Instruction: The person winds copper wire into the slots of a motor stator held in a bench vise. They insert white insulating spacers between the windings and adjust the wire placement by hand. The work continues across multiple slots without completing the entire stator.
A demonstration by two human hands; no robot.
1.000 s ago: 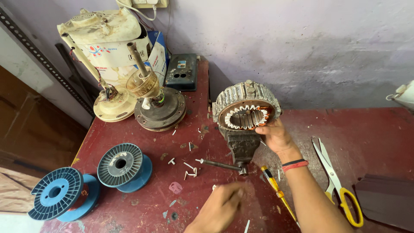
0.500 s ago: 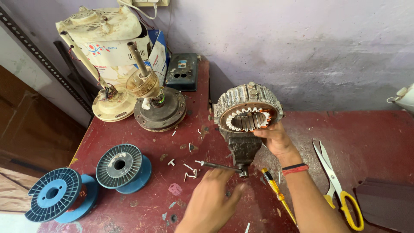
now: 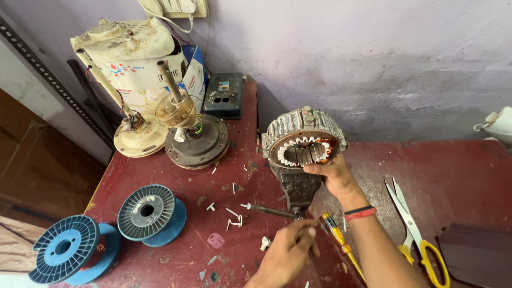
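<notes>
A round motor stator point(image 3: 304, 140) with white slot liners and copper windings sits clamped in a dark bench vise point(image 3: 298, 188) at the middle of the red table point(image 3: 458, 170). My right hand point(image 3: 335, 177) grips the stator's lower rim, thumb at the bore; a red and black band circles the wrist. My left hand point(image 3: 288, 255) hovers low in front, fingers pinched together just below the end of the vise's handle rod point(image 3: 269, 210). Whether anything small sits between the fingertips is unclear.
A yellow screwdriver point(image 3: 342, 246) lies by my right forearm, yellow-handled scissors point(image 3: 413, 229) further right. Small white scraps point(image 3: 234, 216) litter the table. Two blue wire spools point(image 3: 152, 213) point(image 3: 69, 249) stand at left. A fan motor point(image 3: 194, 137), cream fan housing point(image 3: 133, 58) and grey box point(image 3: 224, 96) are behind.
My left hand rose from the bottom edge toward the vise handle and now sits pinched just below its end. The right hand stayed on the stator.
</notes>
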